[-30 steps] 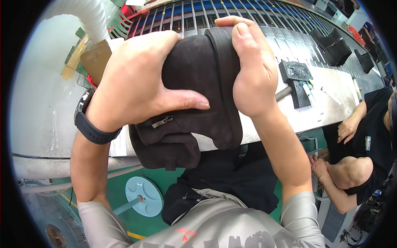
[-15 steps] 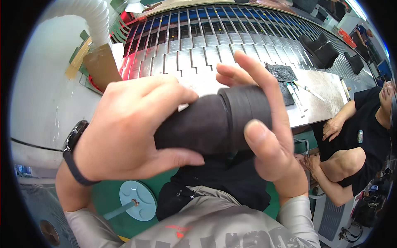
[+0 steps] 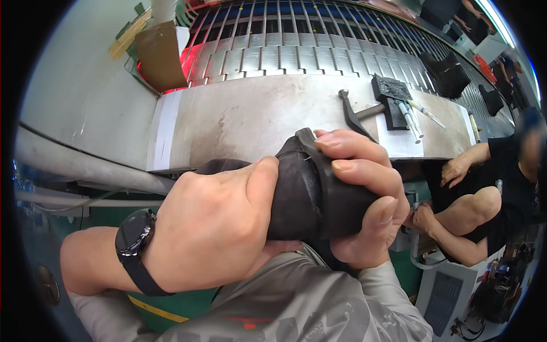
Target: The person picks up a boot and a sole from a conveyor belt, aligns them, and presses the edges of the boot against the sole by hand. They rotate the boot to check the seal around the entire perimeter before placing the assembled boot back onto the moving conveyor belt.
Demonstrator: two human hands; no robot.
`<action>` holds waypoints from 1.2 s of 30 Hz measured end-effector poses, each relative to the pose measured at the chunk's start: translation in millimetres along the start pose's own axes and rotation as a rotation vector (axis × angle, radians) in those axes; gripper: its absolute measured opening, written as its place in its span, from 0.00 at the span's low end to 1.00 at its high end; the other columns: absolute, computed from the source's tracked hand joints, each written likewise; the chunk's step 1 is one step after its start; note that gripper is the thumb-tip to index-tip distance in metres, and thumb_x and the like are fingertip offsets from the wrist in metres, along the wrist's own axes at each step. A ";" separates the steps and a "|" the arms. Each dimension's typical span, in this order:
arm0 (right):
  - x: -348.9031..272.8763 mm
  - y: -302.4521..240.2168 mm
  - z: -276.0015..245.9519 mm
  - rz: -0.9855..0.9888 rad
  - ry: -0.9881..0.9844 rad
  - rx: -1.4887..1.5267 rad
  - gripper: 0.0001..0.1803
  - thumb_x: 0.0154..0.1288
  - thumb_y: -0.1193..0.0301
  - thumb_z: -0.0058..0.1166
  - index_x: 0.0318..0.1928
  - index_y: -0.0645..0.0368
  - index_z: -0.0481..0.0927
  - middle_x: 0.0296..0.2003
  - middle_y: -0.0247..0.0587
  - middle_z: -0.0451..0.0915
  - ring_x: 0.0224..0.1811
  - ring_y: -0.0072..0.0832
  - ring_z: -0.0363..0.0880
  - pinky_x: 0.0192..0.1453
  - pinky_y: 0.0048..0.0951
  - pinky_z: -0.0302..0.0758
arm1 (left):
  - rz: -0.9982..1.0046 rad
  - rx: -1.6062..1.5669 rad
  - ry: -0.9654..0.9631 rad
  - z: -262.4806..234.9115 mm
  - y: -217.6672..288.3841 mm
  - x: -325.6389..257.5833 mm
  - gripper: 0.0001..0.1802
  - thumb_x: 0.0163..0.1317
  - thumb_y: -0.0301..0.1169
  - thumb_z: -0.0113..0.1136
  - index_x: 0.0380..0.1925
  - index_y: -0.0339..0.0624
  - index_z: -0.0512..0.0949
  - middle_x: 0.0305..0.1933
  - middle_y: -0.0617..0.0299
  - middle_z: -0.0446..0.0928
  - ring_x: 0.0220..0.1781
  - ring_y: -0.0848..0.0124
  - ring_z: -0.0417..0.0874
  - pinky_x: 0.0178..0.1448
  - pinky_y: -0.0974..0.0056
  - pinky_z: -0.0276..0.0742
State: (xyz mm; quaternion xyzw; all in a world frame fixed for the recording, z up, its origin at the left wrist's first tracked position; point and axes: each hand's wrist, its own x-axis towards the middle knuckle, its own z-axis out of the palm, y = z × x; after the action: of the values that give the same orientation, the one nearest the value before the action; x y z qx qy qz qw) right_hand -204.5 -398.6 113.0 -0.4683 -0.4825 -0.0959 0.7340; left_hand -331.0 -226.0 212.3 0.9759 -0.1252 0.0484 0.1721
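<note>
Black boot (image 3: 293, 202) sits between both hands above the near edge of the worktable (image 3: 256, 108), left hand (image 3: 211, 222) wrapped over its upper, right hand (image 3: 373, 196) curled round the sole. Large lettering on the grey shirt (image 3: 239, 302) is broken by folds. Sole faces right; the foreshortened long axis I cannot tell. Beyond the hammer (image 3: 370, 112) and markers (image 3: 407, 117) runs a slatted metal conveyor (image 3: 285, 57).

Floor: green (image 3: 191, 303), yellow stripe (image 3: 156, 310) | pale worktable (image 3: 256, 111) | metal slats (image 3: 285, 57) behind | white panel (image 3: 85, 97) left | strip light (image 3: 497, 20)
</note>
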 end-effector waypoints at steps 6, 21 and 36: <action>-6.0 -6.5 3.3 -0.024 -0.047 -0.017 0.28 0.87 0.56 0.42 0.55 0.71 0.84 0.57 0.67 0.83 0.58 0.55 0.85 0.65 0.53 0.80 | -0.059 0.004 0.003 5.7 7.1 -16.4 0.51 0.49 0.47 0.86 0.62 0.20 0.71 0.42 0.41 0.85 0.38 0.47 0.91 0.41 0.52 0.87; -16.8 -14.9 -5.0 -0.086 -0.104 -0.061 0.21 0.81 0.58 0.50 0.56 0.63 0.82 0.53 0.59 0.83 0.54 0.52 0.83 0.69 0.60 0.75 | 0.185 0.390 -0.082 -0.6 13.1 0.2 0.26 0.56 0.26 0.67 0.51 0.17 0.76 0.45 0.37 0.85 0.41 0.49 0.92 0.45 0.55 0.90; -121.4 112.8 11.4 0.223 -0.321 -0.633 0.67 0.57 0.66 0.79 0.85 0.73 0.43 0.81 0.84 0.48 0.84 0.74 0.53 0.81 0.70 0.59 | 0.053 0.278 0.273 153.0 -135.1 -27.3 0.38 0.64 0.33 0.66 0.72 0.26 0.71 0.77 0.38 0.73 0.80 0.45 0.74 0.81 0.42 0.68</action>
State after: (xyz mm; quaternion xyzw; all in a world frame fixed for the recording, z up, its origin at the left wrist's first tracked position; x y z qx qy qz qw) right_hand -207.4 -366.2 -49.9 -0.7307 -0.4840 -0.0853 0.4738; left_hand -314.2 -150.2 21.6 0.9710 -0.1184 0.2016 0.0497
